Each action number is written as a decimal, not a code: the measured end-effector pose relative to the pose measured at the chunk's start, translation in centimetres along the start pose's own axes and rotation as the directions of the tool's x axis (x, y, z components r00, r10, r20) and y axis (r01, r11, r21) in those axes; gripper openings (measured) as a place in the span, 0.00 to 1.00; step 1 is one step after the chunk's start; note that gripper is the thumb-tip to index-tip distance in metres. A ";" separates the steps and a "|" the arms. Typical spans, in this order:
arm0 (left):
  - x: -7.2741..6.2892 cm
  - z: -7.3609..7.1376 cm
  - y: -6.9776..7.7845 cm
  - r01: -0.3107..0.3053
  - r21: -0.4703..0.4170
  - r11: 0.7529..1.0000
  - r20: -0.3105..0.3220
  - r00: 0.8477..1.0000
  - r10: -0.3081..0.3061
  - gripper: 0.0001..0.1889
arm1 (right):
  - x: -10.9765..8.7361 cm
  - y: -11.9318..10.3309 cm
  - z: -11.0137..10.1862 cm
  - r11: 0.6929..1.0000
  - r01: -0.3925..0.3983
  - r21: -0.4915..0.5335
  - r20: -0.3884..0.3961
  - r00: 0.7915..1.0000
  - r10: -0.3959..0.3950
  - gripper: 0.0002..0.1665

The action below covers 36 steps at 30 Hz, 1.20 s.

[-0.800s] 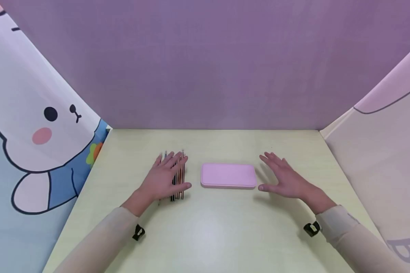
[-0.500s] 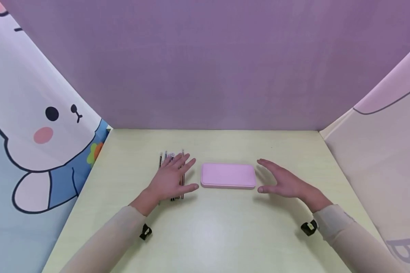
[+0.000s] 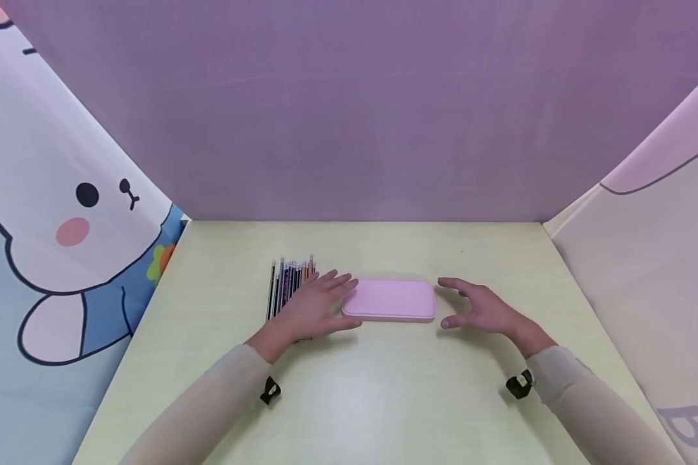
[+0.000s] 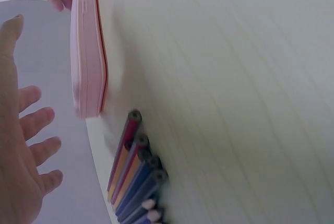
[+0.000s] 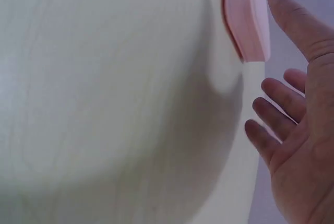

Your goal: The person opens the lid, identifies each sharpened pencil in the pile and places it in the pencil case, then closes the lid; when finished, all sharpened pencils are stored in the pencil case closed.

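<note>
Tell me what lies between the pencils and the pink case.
Only bare, shadowed tabletop separates the pencils from the pink case, as the left wrist view shows; in the head view, the left hand partly hides that gap.

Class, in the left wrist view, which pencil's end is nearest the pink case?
The topmost, dark red pencil; the ends of the other pencils sit lower, farther from the pink case.

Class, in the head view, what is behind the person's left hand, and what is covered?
Behind the left hand are pencils and the pink case's left end. The pencils' far ends show; the hand hides some of their nearer parts and some of the case.
</note>
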<state>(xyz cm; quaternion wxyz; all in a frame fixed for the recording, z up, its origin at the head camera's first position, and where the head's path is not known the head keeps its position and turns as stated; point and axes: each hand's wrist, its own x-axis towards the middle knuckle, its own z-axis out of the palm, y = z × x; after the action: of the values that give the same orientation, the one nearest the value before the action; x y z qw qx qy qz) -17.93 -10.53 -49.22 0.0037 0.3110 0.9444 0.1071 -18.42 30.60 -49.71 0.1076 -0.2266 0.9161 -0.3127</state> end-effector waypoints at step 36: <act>2.0 1.8 2.4 -0.158 0.015 0.987 0.115 0.981 0.155 0.40 | 1.2 0.5 3.9 0.999 -0.031 -0.034 -0.114 0.993 0.027 0.56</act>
<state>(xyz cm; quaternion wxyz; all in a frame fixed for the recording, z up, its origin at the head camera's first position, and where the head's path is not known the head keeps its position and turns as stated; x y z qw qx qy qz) -18.03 -7.12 -50.35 0.0449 0.3900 0.9164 0.0778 -18.29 28.35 -53.13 0.0558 -0.1968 0.9294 -0.3072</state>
